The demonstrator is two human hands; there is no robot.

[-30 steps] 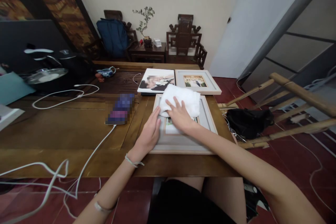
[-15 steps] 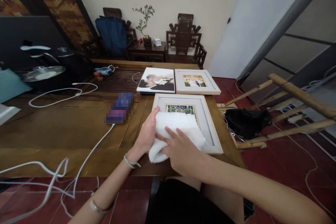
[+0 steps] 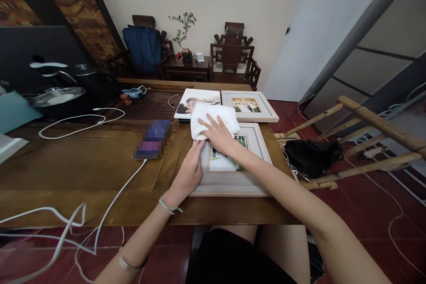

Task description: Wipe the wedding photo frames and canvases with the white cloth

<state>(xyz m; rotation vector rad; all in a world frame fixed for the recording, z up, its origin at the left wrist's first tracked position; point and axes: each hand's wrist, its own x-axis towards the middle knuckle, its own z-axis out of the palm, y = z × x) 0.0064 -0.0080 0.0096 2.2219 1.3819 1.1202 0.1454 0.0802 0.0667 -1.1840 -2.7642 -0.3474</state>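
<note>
Evidently I was in the middle of wiping a picture frame (image 3: 229, 184), which lay flat, face up, on the bench (image 3: 83, 155); I took that frame as my landmark. The white cloth (image 3: 214, 108) sat folded across the frame's far left corner, spilling past its far edge so that it also hid the near part of the printed panel (image 3: 199, 95) beyond.

My right hand (image 3: 218, 135) rested on top of the cloth, fingers spread. Its grip looked unclenched, pressing rather than pinching, though I could not see what the palm's underside did. My left hand (image 3: 188, 168) lay along the frame's left edge, fingers stretched out and released, their tips just at the cloth's near edge; I read it as steadying the frame.

Behind the frame, to the right of the printed panel, stood clear of the cloth most of a second frame (image 3: 262, 102). To the left of the frame, well apart from both hands, lay a phone (image 3: 153, 140) with a white cable (image 3: 121, 193) running from it.

As I judged it, the next move called for drawing the cloth back fully onto the frame with even, light pressure, the left hand bracing the edge, without nudging the panel.
</note>
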